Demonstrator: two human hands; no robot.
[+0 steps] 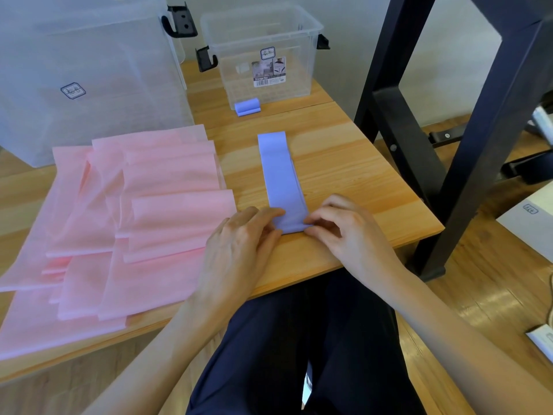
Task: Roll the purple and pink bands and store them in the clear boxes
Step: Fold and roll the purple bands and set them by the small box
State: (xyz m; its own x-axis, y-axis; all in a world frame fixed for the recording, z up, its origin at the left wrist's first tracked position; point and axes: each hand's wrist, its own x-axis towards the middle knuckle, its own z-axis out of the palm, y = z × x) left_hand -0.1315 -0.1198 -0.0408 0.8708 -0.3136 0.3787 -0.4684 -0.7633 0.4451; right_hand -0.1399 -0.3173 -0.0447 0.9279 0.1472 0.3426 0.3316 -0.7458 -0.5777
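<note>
Starting the roll was the step in hand, as I judged it: both hands were at the near end of the flat purple band (281, 178), which lay stretched on the wooden surface (344, 163) and ran straight away from the person. The left hand (239, 244) lay low on the surface with its fingers reaching onto the left corner of the band's near end, and the right hand (347, 232) had its fingers bent and pinched the right corner of the same end. I could not tell whether the left fingers pinched the band or only pressed it down. The near edge looked just lifted or folded over, so the roll seemed hardly begun.

The next move would probably call for turning this edge over tightly and evenly with both hands, keeping the 2 sides level so that the roll did not go crooked as it travelled to the far end.

The band looked thin, smooth and matte, a long narrow strip, likely stretchy. Beyond the hands, further than the band's far end, 1 small rolled purple band (247, 106) lay on the surface just in front of the small clear box (263, 55), outside it. The box was of hard transparent plastic with black clips and a paper label. To the left of the left hand lay the pink bands (134, 211), wide, soft and slightly translucent, overlapping each other in a loose pile, none yet rolled. Beyond them stood the large clear box (86, 76), cloudy and rigid.
</note>
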